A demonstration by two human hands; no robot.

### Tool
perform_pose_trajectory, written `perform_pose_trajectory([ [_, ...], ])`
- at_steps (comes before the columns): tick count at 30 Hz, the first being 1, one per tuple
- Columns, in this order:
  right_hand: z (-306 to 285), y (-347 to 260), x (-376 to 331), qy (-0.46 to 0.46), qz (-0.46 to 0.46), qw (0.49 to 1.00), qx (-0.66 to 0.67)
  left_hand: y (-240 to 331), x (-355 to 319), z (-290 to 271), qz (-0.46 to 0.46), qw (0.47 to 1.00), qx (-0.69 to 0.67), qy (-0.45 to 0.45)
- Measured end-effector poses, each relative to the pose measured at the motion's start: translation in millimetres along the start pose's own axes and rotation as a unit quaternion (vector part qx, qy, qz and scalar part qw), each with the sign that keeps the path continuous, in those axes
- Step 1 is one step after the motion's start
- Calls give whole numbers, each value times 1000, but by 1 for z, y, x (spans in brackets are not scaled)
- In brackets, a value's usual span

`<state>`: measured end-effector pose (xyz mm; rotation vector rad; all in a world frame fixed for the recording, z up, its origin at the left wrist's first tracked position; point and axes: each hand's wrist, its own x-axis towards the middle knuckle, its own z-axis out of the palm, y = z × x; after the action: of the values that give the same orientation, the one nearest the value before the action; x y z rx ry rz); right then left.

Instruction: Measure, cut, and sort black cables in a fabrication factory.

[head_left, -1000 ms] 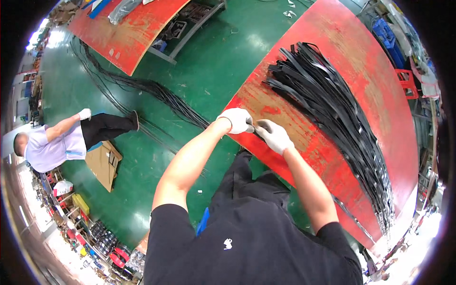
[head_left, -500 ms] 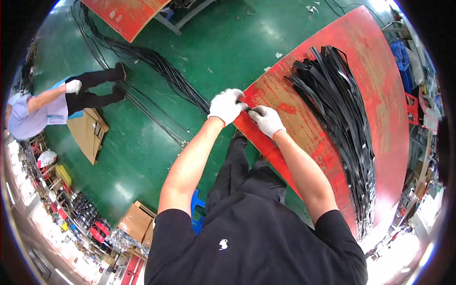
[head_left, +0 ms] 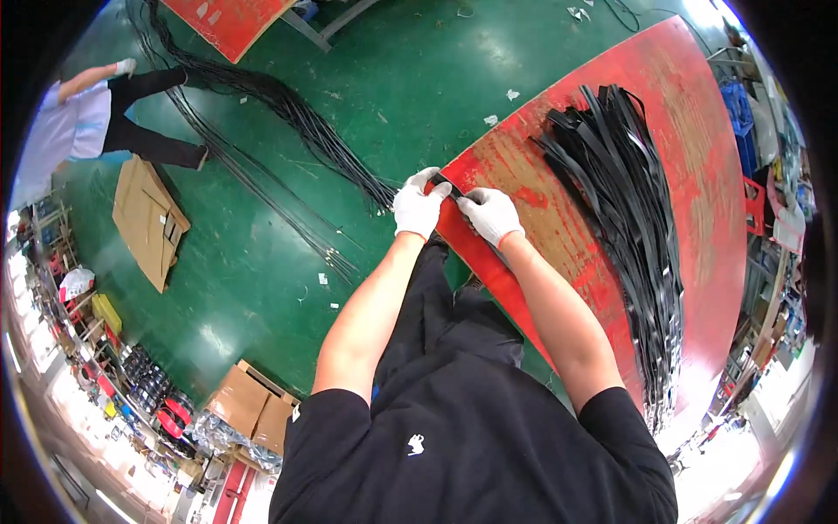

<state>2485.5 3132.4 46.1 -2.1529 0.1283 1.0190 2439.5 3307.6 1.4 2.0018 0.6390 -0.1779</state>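
Both my hands wear white gloves and are at the near left edge of a worn red table (head_left: 698, 131). My left hand (head_left: 419, 210) is closed on one end of a narrow black strip (head_left: 448, 185). A little to its right, my right hand (head_left: 491, 216) pinches the same strip, which runs on under that glove along the table edge. Further right on the tabletop lies a thick bundle of long black flat strips (head_left: 611, 210), fanned out at its far end. Whether anything else is inside my left glove is hidden.
Long black cables (head_left: 301, 118) trail over the green floor, with a thinner bunch (head_left: 253, 188) beside them. Flattened cardboard (head_left: 148, 223) lies at the left, near a walking person (head_left: 83, 122). An opened carton (head_left: 249, 406) stands lower left. Another red table (head_left: 223, 26) is at the top.
My left hand has shifted slightly, and more of the black strip shows between and past my hands. The person at the left has moved further toward the upper left.
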Motion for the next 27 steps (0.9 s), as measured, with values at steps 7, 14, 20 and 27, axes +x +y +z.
perform_pose_trajectory([
  [7, -11, -14, -4, -43, 7, 999, -1, -3, 0, 6, 3, 1000, -2, 24],
  [14, -15, 0, -29, 91, -44, 989, -107, 16, -3, 3, -20, 999, 45, 15],
  [20, -58, 90, -125, 279, -52, 959, -26, 2, -3, 7, 1, 999, 29, 31],
  [27, -61, 268, -300, 436, 105, 894, -3, 54, -19, 8, -44, 999, 13, 11],
])
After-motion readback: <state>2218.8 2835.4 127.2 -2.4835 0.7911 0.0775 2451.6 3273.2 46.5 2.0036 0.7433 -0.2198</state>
